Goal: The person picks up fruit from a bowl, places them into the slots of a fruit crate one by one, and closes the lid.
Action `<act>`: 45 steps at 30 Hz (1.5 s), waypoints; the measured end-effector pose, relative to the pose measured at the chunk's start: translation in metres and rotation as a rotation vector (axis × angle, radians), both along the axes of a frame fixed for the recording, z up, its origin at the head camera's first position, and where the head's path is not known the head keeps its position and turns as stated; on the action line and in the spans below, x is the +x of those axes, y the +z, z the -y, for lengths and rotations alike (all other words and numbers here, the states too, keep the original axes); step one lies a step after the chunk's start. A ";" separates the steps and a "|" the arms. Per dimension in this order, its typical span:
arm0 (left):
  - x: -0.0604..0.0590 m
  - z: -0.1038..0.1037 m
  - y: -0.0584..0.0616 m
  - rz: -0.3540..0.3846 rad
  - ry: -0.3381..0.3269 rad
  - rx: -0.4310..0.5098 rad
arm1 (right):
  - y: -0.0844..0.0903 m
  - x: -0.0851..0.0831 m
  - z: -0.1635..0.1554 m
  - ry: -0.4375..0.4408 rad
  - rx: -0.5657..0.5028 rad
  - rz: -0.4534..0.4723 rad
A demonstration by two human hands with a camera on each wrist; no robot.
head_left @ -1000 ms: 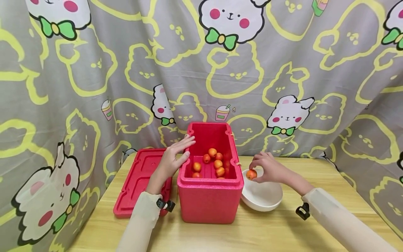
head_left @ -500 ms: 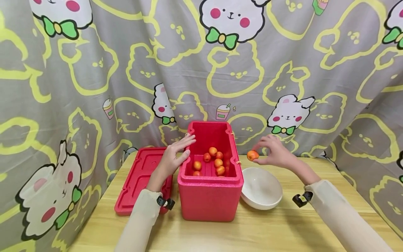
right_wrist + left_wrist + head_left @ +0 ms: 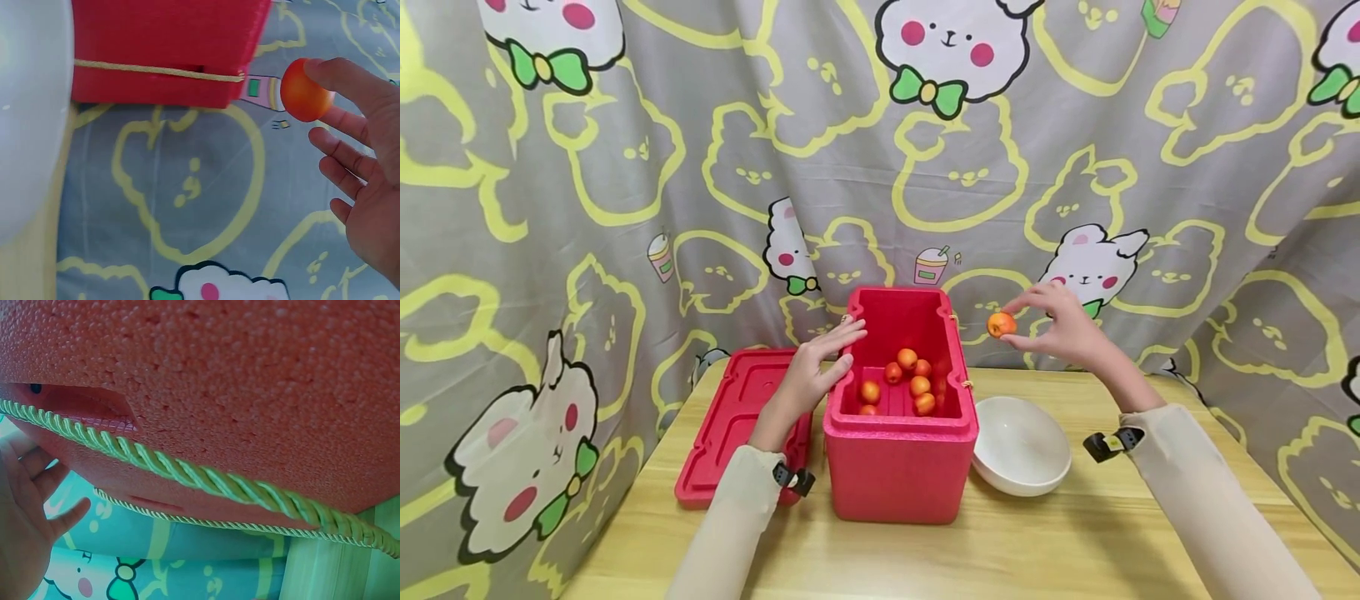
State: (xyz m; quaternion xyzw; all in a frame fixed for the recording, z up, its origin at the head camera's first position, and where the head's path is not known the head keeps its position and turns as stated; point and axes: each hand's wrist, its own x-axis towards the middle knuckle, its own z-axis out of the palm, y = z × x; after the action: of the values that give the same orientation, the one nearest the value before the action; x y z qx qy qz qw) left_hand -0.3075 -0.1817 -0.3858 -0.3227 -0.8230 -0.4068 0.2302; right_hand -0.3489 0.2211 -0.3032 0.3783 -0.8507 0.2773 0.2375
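My right hand [image 3: 1065,327] pinches a small round orange-red fruit [image 3: 999,325] between thumb and fingers, up in the air to the right of the red foam box [image 3: 898,479]. In the right wrist view the thumb lies on the fruit [image 3: 305,94] and the other fingers are spread. At the box's left rim rests my left hand [image 3: 808,375], its fingers fairly straight. Inside the box several more orange-red fruits [image 3: 907,359] lie on the bottom. Below the right hand stands a white bowl [image 3: 1021,446] with no fruit showing in it.
The red box lid [image 3: 730,433] lies on the wooden table [image 3: 1015,550] left of the box. Twisted yellow cord [image 3: 187,475] runs along the box's side. A patterned grey curtain [image 3: 850,125] hangs behind the table.
My right hand has lifted the fruit up out of the white bowl and well above it. The left hand has stayed at the box's left rim.
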 end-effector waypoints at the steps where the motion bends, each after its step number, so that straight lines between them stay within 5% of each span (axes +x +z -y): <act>1: 0.000 0.000 0.000 0.001 0.000 -0.001 | 0.003 0.000 0.001 -0.001 -0.010 -0.002; 12: 0.001 0.000 0.001 0.010 0.001 -0.013 | 0.034 0.003 0.025 -0.015 -0.028 -0.007; 26: 0.002 0.000 0.001 0.017 0.005 -0.012 | 0.051 0.005 0.066 0.106 0.025 -0.050; 45: 0.002 0.001 0.001 0.022 0.000 -0.019 | 0.046 0.017 0.112 0.139 0.271 -0.028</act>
State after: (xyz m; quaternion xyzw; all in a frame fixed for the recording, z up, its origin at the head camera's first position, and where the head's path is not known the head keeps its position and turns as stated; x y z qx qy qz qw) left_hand -0.3052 -0.1822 -0.3848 -0.3206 -0.8292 -0.4025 0.2180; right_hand -0.3318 0.1093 -0.2575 0.4687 -0.8486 0.1705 0.1762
